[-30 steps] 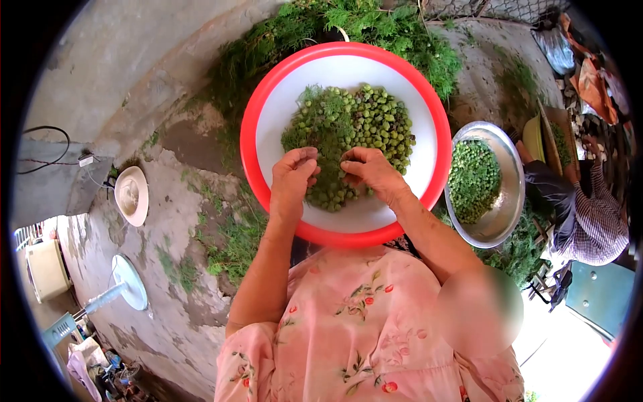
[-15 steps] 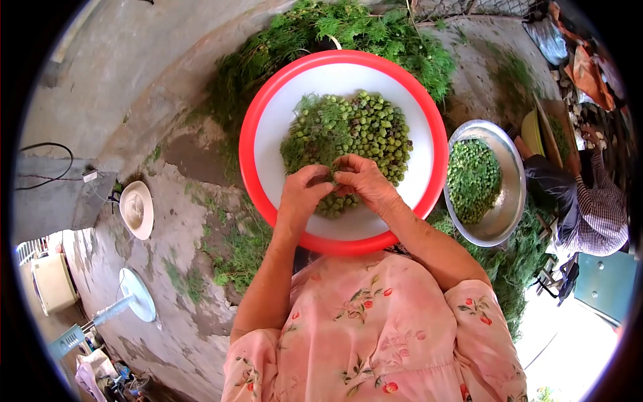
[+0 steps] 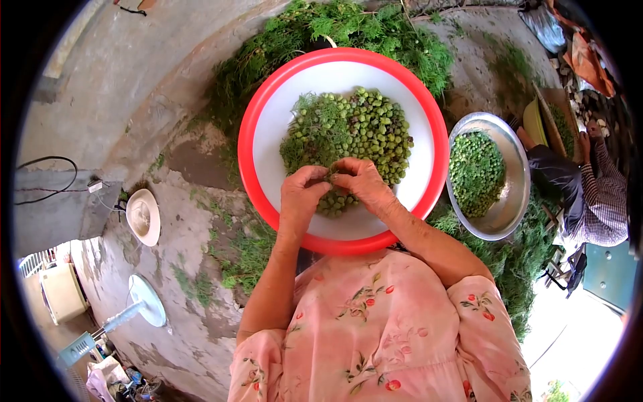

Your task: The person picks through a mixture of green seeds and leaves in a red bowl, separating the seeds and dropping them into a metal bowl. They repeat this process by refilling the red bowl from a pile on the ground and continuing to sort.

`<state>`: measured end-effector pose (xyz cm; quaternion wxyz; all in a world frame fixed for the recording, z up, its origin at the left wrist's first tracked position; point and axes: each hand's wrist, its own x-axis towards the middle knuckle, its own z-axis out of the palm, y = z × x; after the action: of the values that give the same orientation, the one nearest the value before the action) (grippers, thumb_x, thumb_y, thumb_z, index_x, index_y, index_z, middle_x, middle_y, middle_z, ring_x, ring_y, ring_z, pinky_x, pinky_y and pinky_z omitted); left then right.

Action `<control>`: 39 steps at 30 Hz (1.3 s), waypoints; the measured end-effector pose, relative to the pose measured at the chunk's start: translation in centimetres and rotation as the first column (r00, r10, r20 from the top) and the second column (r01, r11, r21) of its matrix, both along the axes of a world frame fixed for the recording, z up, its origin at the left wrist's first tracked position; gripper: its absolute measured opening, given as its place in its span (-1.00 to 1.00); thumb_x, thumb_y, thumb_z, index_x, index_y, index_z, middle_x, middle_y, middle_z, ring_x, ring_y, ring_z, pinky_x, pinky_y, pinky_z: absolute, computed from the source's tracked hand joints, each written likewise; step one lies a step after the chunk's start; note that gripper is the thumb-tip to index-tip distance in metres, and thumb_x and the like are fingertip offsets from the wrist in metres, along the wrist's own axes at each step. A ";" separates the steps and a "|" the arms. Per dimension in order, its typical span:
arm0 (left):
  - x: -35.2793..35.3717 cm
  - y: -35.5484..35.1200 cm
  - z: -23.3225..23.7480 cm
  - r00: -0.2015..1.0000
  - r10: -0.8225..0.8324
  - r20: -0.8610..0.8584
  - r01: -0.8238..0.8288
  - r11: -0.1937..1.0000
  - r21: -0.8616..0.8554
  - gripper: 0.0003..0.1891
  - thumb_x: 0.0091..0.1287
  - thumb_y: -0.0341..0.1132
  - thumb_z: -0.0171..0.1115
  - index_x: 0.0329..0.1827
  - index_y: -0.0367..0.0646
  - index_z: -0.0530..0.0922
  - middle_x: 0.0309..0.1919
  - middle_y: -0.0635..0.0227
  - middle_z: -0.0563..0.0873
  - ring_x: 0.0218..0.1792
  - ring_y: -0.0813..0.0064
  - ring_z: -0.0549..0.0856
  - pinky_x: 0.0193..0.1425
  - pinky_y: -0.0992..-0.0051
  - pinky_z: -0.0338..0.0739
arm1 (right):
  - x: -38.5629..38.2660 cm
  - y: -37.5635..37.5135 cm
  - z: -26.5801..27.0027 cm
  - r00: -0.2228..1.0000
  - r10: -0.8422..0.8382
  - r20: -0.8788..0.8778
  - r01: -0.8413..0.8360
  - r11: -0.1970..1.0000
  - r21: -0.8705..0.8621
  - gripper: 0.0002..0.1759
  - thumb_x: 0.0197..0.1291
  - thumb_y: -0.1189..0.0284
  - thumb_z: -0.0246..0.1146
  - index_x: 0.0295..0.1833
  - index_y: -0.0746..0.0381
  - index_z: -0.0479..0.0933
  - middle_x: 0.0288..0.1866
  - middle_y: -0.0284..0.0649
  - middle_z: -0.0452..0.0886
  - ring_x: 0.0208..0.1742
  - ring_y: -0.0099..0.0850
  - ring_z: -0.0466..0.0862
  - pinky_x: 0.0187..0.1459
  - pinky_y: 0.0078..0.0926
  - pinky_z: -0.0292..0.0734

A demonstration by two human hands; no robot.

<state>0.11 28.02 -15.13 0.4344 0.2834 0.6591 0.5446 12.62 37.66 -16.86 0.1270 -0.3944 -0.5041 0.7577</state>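
Note:
A white basin with a broad red rim stands before me, holding a heap of small round green cones and feathery green sprigs on the heap's left side. Over the near part of the heap, my left hand and my right hand meet fingertip to fingertip. Thumb and fingers of both are pinched together, and I cannot tell what small piece is between them. Close by on the right is a metal bowl with more green cones in it.
Cut green foliage lies behind the basin, and more foliage beneath the metal bowl. Another person in a checked sleeve sits at far right, by a yellow-green container. A straw hat and a fan are on the left.
My hands stay pinched together over the heap, with only slight finger movement. The view has shifted a little. The other person's hand has moved slightly at the far right.

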 end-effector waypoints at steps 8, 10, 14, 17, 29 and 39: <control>-0.5 0.1 0.2 0.998 0.049 0.044 -0.048 0.998 -0.034 -0.75 0.05 -0.56 0.23 -0.16 -0.34 0.58 -0.33 0.34 0.66 -0.31 0.60 0.60 -0.20 0.60 0.51 | 0.3 0.0 0.4 0.992 0.049 -0.116 -0.048 0.999 0.004 -0.66 0.09 0.55 0.26 0.01 0.43 0.50 -0.36 -0.28 0.60 -0.42 -0.56 0.54 -0.30 -0.62 0.50; -0.3 0.2 0.1 0.999 0.038 0.016 -0.038 0.999 -0.006 -0.74 0.05 -0.56 0.23 -0.15 -0.34 0.57 -0.32 0.34 0.66 -0.32 0.60 0.60 -0.22 0.61 0.50 | 0.3 -0.1 0.4 0.995 -0.003 -0.098 -0.001 0.999 -0.040 -0.68 0.09 0.56 0.27 -0.01 0.42 0.51 -0.36 -0.27 0.61 -0.41 -0.55 0.55 -0.30 -0.61 0.50; 0.1 0.3 0.1 0.999 0.044 -0.027 -0.045 0.999 -0.030 -0.72 0.07 -0.57 0.28 -0.11 -0.31 0.56 -0.32 0.38 0.63 -0.33 0.61 0.57 -0.25 0.60 0.50 | 0.5 0.1 -0.1 0.981 -0.159 -0.108 0.134 0.969 -0.206 -0.77 0.10 0.57 0.28 -0.10 0.38 0.53 -0.38 -0.27 0.61 -0.42 -0.54 0.56 -0.34 -0.60 0.51; 0.2 0.0 0.2 0.997 0.018 -0.074 -0.024 0.997 -0.075 -0.73 0.06 -0.53 0.33 -0.15 -0.30 0.55 -0.33 0.38 0.63 -0.33 0.61 0.57 -0.24 0.61 0.50 | 0.5 0.0 -0.6 0.945 -0.288 -0.155 0.247 0.939 -0.241 -0.81 0.09 0.58 0.28 -0.15 0.37 0.53 -0.42 -0.29 0.59 -0.46 -0.55 0.54 -0.41 -0.61 0.47; 0.5 0.6 0.7 0.997 -0.039 -0.063 0.031 0.992 -0.119 -0.81 0.12 -0.40 0.31 -0.28 -0.35 0.57 -0.48 0.36 0.64 -0.42 0.62 0.59 -0.33 0.60 0.50 | -0.2 -0.9 0.1 0.964 -0.229 -0.134 0.230 0.973 -0.010 -0.86 0.12 0.57 0.22 -0.19 0.38 0.52 -0.53 -0.37 0.53 -0.57 -0.65 0.42 -0.54 -0.68 0.33; 0.4 0.0 1.4 0.994 -0.108 -0.012 0.107 0.993 -0.052 -0.85 0.16 -0.51 0.24 -0.21 -0.33 0.55 -0.38 0.41 0.61 -0.33 0.62 0.58 -0.24 0.61 0.52 | 1.0 1.3 0.8 0.853 -0.465 -0.238 0.349 0.846 -0.404 -0.96 0.19 0.56 0.20 -0.26 0.26 0.47 -0.43 -0.34 0.51 -0.42 -0.51 0.52 -0.40 -0.56 0.46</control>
<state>0.54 28.03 -13.78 0.4655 0.3111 0.6599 0.5011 13.64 38.93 -16.01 0.2973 -0.3784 -0.2379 0.8437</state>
